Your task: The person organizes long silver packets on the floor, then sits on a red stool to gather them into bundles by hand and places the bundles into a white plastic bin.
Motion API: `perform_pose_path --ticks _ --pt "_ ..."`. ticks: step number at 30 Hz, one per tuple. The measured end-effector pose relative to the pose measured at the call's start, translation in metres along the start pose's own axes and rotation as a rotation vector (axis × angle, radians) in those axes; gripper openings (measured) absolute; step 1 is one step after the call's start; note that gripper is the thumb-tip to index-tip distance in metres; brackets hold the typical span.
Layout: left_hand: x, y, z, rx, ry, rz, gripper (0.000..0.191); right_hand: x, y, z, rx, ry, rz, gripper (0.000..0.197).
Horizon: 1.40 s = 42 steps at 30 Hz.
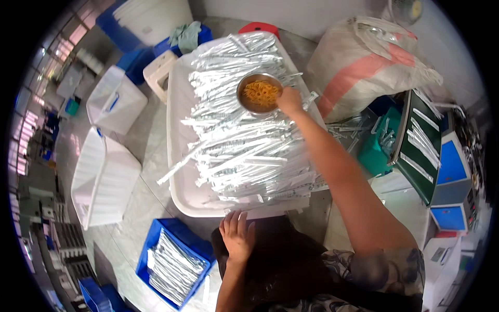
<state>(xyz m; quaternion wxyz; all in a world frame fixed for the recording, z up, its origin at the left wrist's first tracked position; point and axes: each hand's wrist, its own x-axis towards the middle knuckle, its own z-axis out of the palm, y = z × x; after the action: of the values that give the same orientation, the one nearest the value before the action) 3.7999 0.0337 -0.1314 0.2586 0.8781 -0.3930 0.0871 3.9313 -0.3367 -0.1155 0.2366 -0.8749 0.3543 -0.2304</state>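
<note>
My right hand [290, 102] grips the right rim of a round metal bowl [242, 102], its fingertips partly hidden. The bowl contains a tangle of thin orange bands [260, 93], which look like rubber bands. Beneath it, long silvery-white wrapped strips [241, 140] are heaped in a large white plastic tub [177, 156]. My left hand [237, 236] holds nothing; its fingers are slightly apart by the tub's near edge, above my dark-covered lap. Whether those fingers touch the rim is unclear.
A blue crate [144, 249] of similar strips stands at lower left. White bins [117, 179] line the left floor. On the right are a woven sack [351, 74], a teal bin [376, 148] and a green conveyor belt [421, 156] carrying strips.
</note>
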Motion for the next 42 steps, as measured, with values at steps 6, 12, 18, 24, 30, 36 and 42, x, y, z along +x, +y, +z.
perform_pose_path --ticks 6,12,18,24,30,36,42 --pt "-0.035 -0.007 -0.009 -0.083 0.065 -0.118 0.041 -0.052 -0.01 -0.048 -0.016 0.246 -0.39 0.037" --pt "-0.03 -0.011 0.007 -0.16 0.093 0.022 0.039 -0.181 0.024 -0.059 -0.376 -0.438 -0.739 0.087" --pt "-0.003 0.004 0.02 -0.234 0.065 0.187 0.041 -0.172 0.015 -0.05 -0.654 -0.683 -0.727 0.111" --pt "0.0 0.019 0.028 -0.267 0.055 0.113 0.048 -0.193 0.007 -0.042 -0.745 -0.718 -0.705 0.117" --pt "0.015 -0.001 0.042 -0.207 0.005 -0.047 0.046 -0.193 -0.004 -0.046 -0.733 -0.708 -0.653 0.108" --pt "0.043 -0.031 0.066 -0.553 0.073 -0.291 0.037 -0.171 0.007 -0.042 -0.677 -0.707 -0.599 0.082" --pt "0.081 -0.106 0.092 -0.33 0.187 -0.278 0.032 -0.184 -0.013 -0.019 -0.464 -0.653 -0.739 0.052"
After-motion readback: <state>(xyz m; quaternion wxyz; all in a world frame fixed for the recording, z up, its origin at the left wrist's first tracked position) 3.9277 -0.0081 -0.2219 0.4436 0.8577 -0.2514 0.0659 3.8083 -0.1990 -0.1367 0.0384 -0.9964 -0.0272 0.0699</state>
